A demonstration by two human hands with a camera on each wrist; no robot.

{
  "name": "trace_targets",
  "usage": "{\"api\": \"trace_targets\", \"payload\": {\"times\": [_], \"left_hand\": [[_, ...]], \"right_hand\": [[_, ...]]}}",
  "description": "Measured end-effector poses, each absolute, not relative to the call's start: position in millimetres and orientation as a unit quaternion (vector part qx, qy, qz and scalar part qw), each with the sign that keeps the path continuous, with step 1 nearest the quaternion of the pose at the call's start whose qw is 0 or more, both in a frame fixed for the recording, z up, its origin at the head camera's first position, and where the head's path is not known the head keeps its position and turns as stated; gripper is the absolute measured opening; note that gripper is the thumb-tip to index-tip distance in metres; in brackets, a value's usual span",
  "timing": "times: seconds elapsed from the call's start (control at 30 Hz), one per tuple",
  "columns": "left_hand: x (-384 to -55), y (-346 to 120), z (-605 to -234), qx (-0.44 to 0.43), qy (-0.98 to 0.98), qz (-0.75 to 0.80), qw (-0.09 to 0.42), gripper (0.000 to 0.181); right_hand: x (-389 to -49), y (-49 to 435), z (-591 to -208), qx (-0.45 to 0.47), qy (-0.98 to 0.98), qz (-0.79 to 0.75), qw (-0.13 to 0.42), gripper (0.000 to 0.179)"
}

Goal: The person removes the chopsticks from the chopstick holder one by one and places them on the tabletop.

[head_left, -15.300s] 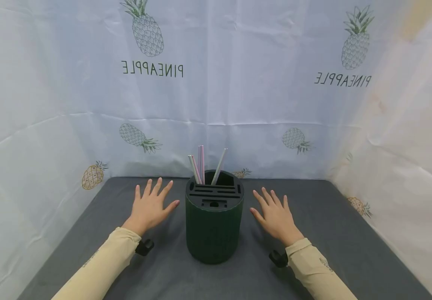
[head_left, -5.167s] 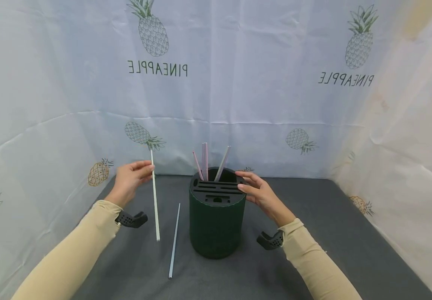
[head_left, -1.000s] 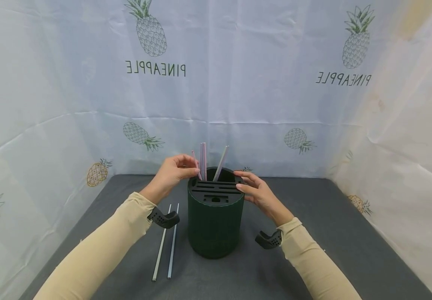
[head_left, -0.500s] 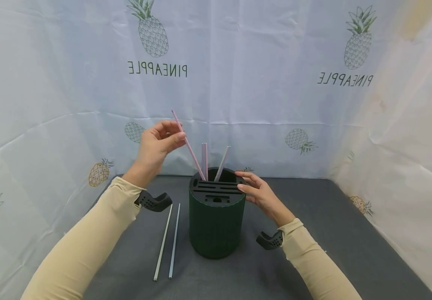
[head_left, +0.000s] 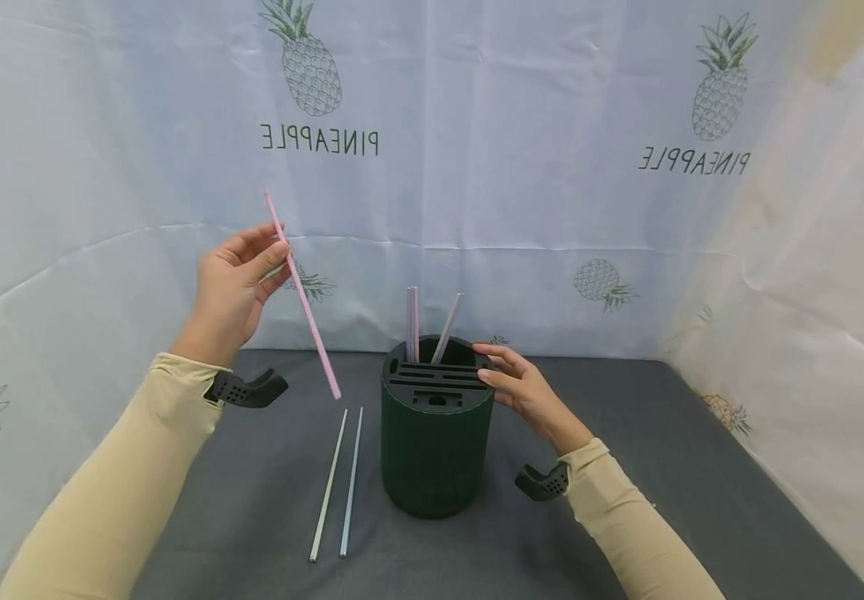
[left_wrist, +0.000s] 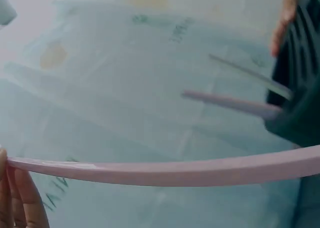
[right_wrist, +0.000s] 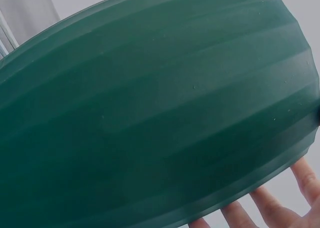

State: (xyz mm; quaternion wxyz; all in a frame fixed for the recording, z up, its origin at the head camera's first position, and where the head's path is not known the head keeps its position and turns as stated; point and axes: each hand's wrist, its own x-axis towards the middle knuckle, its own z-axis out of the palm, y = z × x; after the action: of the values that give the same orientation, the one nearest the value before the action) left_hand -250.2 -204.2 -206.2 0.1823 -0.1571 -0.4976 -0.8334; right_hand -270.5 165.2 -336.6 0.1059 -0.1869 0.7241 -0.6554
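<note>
My left hand [head_left: 232, 279] pinches a pink chopstick [head_left: 312, 321] between thumb and fingers, raised and slanting down to the right. It stretches across the left wrist view, where part of my left hand [left_wrist: 22, 198] shows at its end. A dark green utensil holder [head_left: 435, 458] with a slotted black top stands upright. My right hand [head_left: 525, 392] rests on its right rim, fingers extended. In the right wrist view those fingertips meet the holder's ribbed side [right_wrist: 165, 103]. A whitish chopstick [head_left: 328, 492] and a light blue chopstick [head_left: 352, 487] lie side by side left of the holder.
Pinkish chopsticks [head_left: 412, 321] and a pale chopstick [head_left: 448, 325] stand in the holder's rear opening. A dark grey cloth [head_left: 604, 533] covers the table. White pineapple-print curtains [head_left: 521, 167] enclose the back and sides.
Over the last second, my left hand has drawn the pink chopstick up out of the holder and carried it left. Earlier, the whitish chopstick was laid beside the blue one. My right hand stays put.
</note>
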Motion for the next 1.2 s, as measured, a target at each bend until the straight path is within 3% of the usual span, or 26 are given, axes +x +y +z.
{"api": "trace_targets", "payload": {"times": [0.37, 0.53, 0.63, 0.93, 1.2], "left_hand": [[-268, -236, -324, -0.019, -0.670, -0.740, 0.066, 0.016], [-271, -240, -370, 0.018, -0.755, -0.655, 0.031, 0.049], [-272, -238, -392, 0.034, -0.782, -0.623, 0.013, 0.046], [-273, -233, -431, 0.067, -0.796, -0.602, -0.012, 0.039], [-274, -231, -444, 0.086, -0.805, -0.588, -0.003, 0.032]], "right_hand": [[-270, 166, -340, -0.195, 0.716, -0.662, 0.110, 0.055], [-270, 167, -338, -0.189, 0.718, -0.662, 0.106, 0.055], [-270, 166, -337, -0.184, 0.720, -0.661, 0.105, 0.054], [-270, 165, -337, -0.188, 0.719, -0.660, 0.107, 0.054], [-271, 165, -337, -0.188, 0.721, -0.658, 0.105, 0.053]]}}
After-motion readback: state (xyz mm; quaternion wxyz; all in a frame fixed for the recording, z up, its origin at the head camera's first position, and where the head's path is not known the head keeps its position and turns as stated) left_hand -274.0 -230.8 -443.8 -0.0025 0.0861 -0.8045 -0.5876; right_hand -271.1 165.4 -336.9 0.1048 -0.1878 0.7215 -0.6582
